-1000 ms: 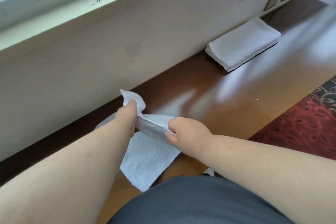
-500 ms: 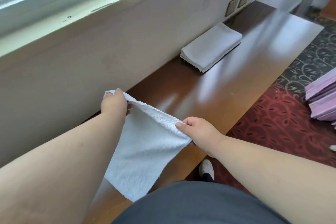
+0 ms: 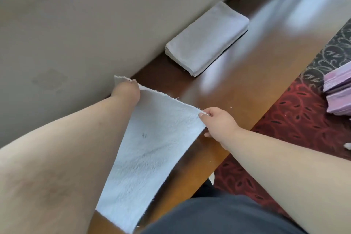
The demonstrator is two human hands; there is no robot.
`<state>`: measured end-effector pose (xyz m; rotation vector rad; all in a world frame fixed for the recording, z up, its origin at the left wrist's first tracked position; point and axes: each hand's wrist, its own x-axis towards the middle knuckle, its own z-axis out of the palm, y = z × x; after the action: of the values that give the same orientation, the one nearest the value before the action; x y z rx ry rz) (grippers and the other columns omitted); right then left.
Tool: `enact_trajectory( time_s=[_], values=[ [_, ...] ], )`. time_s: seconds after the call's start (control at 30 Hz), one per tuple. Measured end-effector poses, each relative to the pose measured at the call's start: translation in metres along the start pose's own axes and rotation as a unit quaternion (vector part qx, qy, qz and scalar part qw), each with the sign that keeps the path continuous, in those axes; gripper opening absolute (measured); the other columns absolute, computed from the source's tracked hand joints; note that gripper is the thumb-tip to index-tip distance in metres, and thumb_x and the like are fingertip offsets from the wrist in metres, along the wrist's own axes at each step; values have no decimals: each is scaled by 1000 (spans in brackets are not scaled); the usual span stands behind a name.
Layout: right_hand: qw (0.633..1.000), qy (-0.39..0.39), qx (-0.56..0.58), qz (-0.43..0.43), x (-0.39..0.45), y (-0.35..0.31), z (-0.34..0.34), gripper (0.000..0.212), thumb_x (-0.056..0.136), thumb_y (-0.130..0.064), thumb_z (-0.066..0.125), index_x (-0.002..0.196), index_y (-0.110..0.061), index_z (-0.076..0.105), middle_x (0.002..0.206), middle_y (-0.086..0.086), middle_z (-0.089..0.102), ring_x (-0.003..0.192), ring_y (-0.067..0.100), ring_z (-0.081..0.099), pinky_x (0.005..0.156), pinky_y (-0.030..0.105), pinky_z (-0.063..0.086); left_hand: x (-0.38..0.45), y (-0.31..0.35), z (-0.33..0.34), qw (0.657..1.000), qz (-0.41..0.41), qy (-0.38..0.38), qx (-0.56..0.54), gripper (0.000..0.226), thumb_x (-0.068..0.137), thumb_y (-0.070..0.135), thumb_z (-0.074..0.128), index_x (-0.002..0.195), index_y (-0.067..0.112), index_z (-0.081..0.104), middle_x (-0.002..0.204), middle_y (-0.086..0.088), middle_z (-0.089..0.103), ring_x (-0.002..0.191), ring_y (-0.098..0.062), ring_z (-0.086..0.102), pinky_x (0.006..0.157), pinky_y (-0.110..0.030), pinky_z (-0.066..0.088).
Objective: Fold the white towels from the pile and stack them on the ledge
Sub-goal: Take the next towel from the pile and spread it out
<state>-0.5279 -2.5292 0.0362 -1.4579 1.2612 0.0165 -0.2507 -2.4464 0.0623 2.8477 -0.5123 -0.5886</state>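
The left hand (image 3: 126,91) pinches one top corner of a white terry-cloth towel (image 3: 150,150), and the right hand (image 3: 216,123) pinches the other, so the top edge is stretched between them above the glossy brown wooden surface (image 3: 247,74). The towel hangs down toward the person's dark grey clothing (image 3: 218,216). Farther along the surface, against the beige wall (image 3: 76,24), lies a stack of folded white towels (image 3: 207,38). A red patterned carpet (image 3: 296,119) lies to the right.

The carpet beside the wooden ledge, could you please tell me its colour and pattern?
Dark red carpet with black leaf shapes, clearest in the head view.
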Motion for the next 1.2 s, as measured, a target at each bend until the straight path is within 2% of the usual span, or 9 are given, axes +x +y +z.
enact_trajectory(
  time_s=[0.13,0.23,0.37,0.47,0.57,0.7,0.77,1.0,1.2],
  values=[
    [987,14,-158,5,33,1,-16,19,98,-39,50,106,-24,59,90,2,68,82,23,68,77,36,57,5,15,27,986,-24,-95,-135,41,106,31,37,142,15,49,135,-3,54,115,-26,56,72,-18,41],
    [945,-2,-327,-21,41,1,-31,17,98,-34,51,100,-17,56,85,0,60,78,19,57,59,30,41,-8,-6,31,986,69,-149,-39,43,105,41,35,146,35,44,140,3,50,119,-22,52,97,-23,33],
    [883,-45,-465,-34,48,-5,-46,27,99,-42,51,96,-15,54,88,3,60,80,22,57,60,33,40,-25,-75,10,985,131,-93,67,50,104,35,39,152,28,33,156,-3,36,142,-25,34,117,-35,25],
    [869,-32,-493,-35,49,-6,-47,29,99,-45,49,91,-17,50,87,1,56,83,24,56,67,35,45,-35,-142,-7,993,58,-51,93,54,100,33,45,151,23,34,152,-11,39,136,-32,40,112,-42,34],
    [871,-1,-490,-37,36,-2,-28,32,98,-45,47,80,-20,46,87,3,61,82,26,58,72,37,49,-43,-211,-16,990,-12,-101,98,61,98,34,51,153,19,29,150,-16,41,132,-35,45,109,-43,38],
    [918,-140,-350,124,-19,18,35,59,92,-68,45,87,-15,69,68,-4,75,58,13,72,53,23,51,-50,-266,-11,989,0,-148,28,58,95,20,56,149,13,38,144,-17,49,125,-35,52,106,-42,42],
    [933,-188,-235,196,-61,35,74,67,83,-77,50,97,-15,71,74,-4,76,64,12,74,49,21,51,-44,-282,-10,992,12,-114,48,59,91,21,57,147,14,40,144,-18,47,126,-37,50,106,-43,42],
    [956,-72,200,203,-192,87,211,61,87,-47,73,135,-16,51,118,1,64,90,16,73,68,30,60,-68,-316,-21,973,40,-123,193,44,81,25,50,125,21,48,124,-14,55,116,-39,48,97,-43,45],
    [994,-3,79,76,-227,76,251,19,90,-39,68,102,-25,64,103,-1,68,87,13,64,85,38,55,-80,-344,-32,987,106,-81,93,21,94,43,47,98,22,51,95,-5,60,92,-31,56,85,-40,47]
  ],
)
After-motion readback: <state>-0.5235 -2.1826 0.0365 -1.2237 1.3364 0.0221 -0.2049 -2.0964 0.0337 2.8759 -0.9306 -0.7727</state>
